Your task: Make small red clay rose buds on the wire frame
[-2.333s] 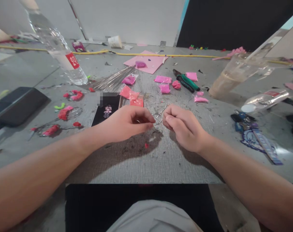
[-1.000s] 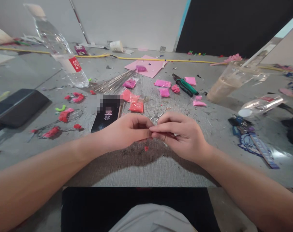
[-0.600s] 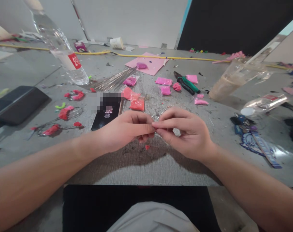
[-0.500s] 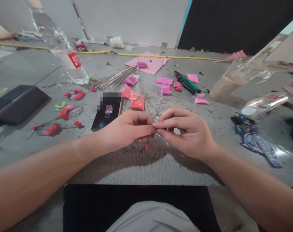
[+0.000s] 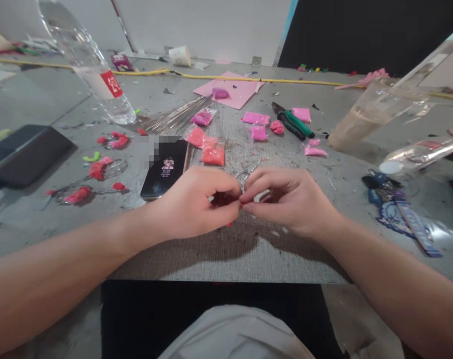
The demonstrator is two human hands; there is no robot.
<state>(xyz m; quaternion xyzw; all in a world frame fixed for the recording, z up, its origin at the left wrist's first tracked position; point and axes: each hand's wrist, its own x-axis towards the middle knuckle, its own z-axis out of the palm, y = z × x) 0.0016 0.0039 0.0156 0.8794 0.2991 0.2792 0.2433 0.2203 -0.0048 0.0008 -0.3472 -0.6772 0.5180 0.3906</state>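
Note:
My left hand [image 5: 196, 204] and my right hand [image 5: 290, 199] meet fingertip to fingertip over the near middle of the grey table [image 5: 226, 249]. Both are closed in a pinch on a small piece of thin wire [image 5: 245, 175] with a dark red bit between the fingers; the piece itself is mostly hidden by my fingers. A black phone [image 5: 164, 167] lies just left of my left hand, and orange-red packets [image 5: 211, 152] lie beyond it.
Farther back lie a bundle of wires [image 5: 177, 117], pink packets [image 5: 254, 118], green-handled pliers [image 5: 292, 124], a pink sheet [image 5: 230, 90]. A water bottle [image 5: 88, 65] leans at left, a plastic cup [image 5: 364, 119] and keys [image 5: 391, 199] at right, red pieces [image 5: 95, 172] and a black case [image 5: 20, 154] at left.
My hands stayed joined at the fingertips and shifted slightly; my right fingers curled in more around the pinched piece. The view moved a little.

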